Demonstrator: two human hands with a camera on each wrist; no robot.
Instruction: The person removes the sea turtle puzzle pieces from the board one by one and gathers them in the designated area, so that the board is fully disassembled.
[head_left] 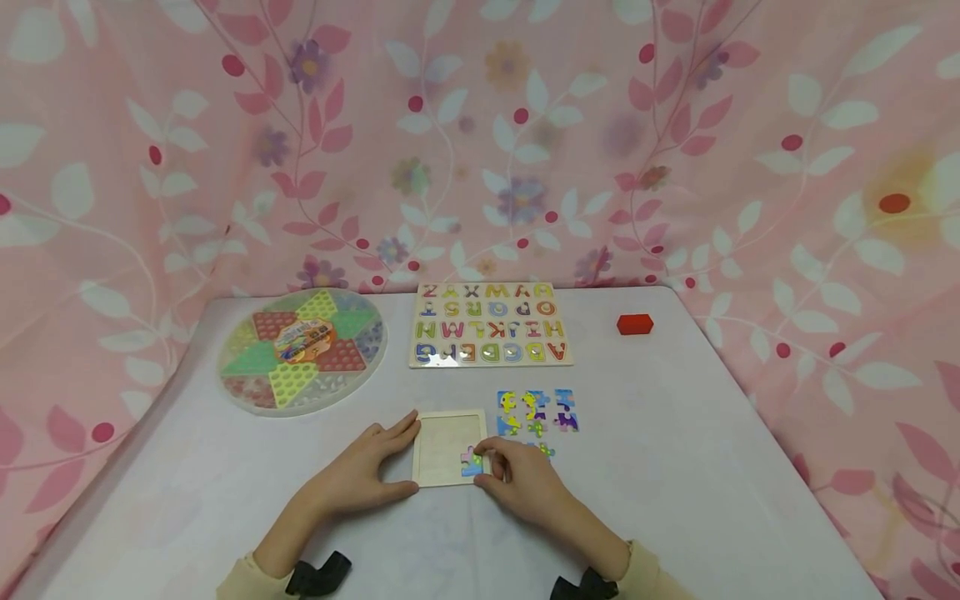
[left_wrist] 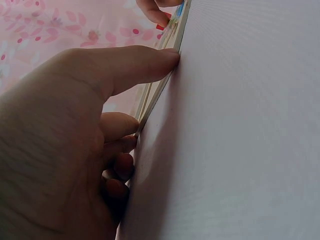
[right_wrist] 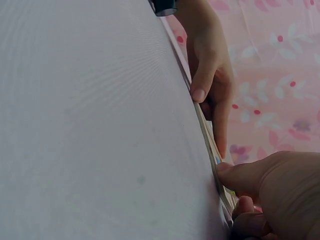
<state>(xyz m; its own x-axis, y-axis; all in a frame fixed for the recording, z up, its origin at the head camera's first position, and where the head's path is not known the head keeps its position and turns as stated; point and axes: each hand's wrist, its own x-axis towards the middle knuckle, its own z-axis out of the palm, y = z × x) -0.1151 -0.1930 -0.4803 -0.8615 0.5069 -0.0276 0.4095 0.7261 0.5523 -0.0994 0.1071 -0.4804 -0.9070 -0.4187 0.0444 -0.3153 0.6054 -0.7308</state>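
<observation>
A shallow wooden puzzle tray (head_left: 438, 448) with a raised border lies on the white-covered table. My left hand (head_left: 358, 471) holds its left side, thumb at the near corner and a finger at the far corner; the left wrist view shows the thumb (left_wrist: 145, 64) against the tray's edge. In the tray's near right corner sits a colourful jigsaw piece (head_left: 470, 463). My right hand (head_left: 525, 479) pinches at this piece's right side with thumb and index finger, over the tray's border. Several other jigsaw pieces (head_left: 508, 402) lie just beyond the right hand, which partly hides some.
A round, clear-lidded game board (head_left: 255, 398) with coloured sections stands at the back left. An alphabet puzzle board (head_left: 491, 332) lies behind the tray, and a red block (head_left: 635, 324) is at the back right. Floral pink curtain (head_left: 480, 167) hangs behind the table.
</observation>
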